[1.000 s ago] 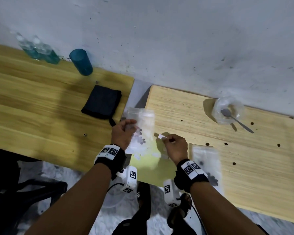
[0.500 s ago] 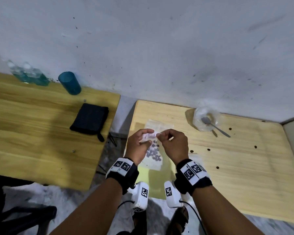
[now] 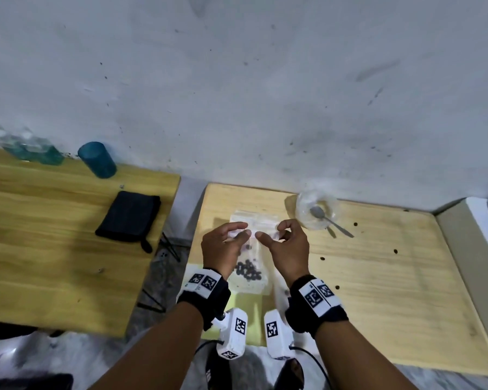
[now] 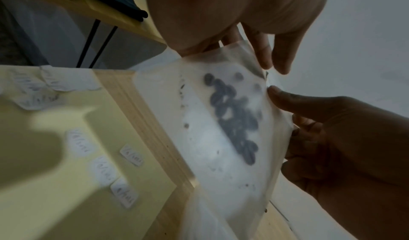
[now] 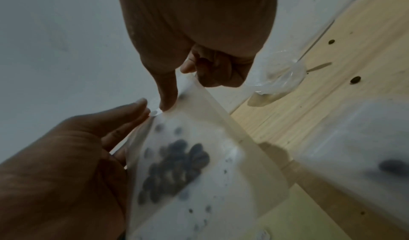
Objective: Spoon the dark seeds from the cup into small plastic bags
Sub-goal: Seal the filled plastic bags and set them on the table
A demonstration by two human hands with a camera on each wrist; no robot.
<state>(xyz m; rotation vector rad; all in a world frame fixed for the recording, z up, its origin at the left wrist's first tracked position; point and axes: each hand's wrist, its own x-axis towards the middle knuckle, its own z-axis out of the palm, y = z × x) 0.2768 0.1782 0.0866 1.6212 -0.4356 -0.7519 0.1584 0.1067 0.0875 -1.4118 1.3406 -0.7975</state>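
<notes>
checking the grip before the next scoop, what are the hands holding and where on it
Both hands hold one small plastic bag of dark seeds by its top edge: left hand pinches the left part, right hand the right corner.

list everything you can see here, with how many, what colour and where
small plastic bag: one, clear, held over the right table's near-left corner
dark seeds: a cluster, inside that bag; several loose on the right table
cup: one, clear, back of right table
spoon: one, metal, in cup
tumbler: one, teal, left table
pouch: one, black, left table
left hand, right hand: pinching bag's top edge
</notes>
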